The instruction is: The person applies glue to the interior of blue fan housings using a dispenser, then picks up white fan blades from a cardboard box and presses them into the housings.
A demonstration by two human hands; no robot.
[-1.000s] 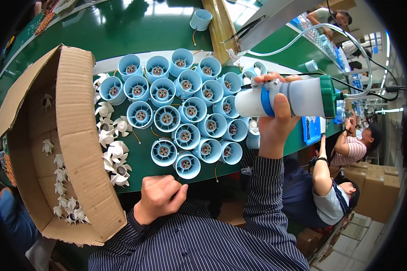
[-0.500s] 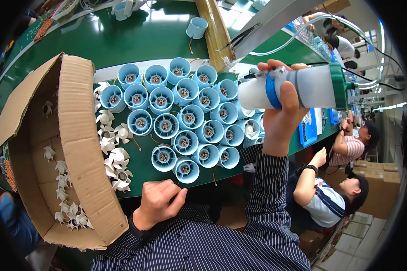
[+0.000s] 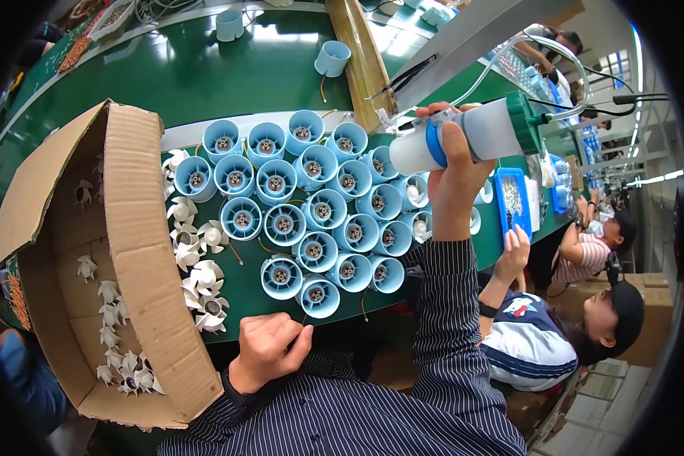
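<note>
My right hand (image 3: 461, 156) is wrapped round a translucent white dispensing cartridge (image 3: 486, 131) with a green cap and a blue band. It is held in the air, tilted, over the right end of a group of light blue fan housings (image 3: 311, 167). A clear hose (image 3: 577, 99) runs from its cap. These housings stand open side up, with ribs and a metal centre inside; a few at the right contain white parts. My left hand (image 3: 270, 349) is curled into a loose fist by the table's near edge, below the nearest housing, with nothing visible in it.
A cardboard box (image 3: 140, 251) with white fan impellers (image 3: 110, 334) stands at left. More impellers (image 3: 205, 277) lie beside it. Two housings (image 3: 332, 58) sit farther back. A grey metal post (image 3: 463, 53) rises at upper right. A co-worker (image 3: 536, 334) reaches toward a blue tray (image 3: 513, 204).
My right hand and the cartridge have moved left, and the cap end has tipped upward. My left hand stays curled. The co-worker's hand has moved to the blue tray. The view has shifted slightly.
</note>
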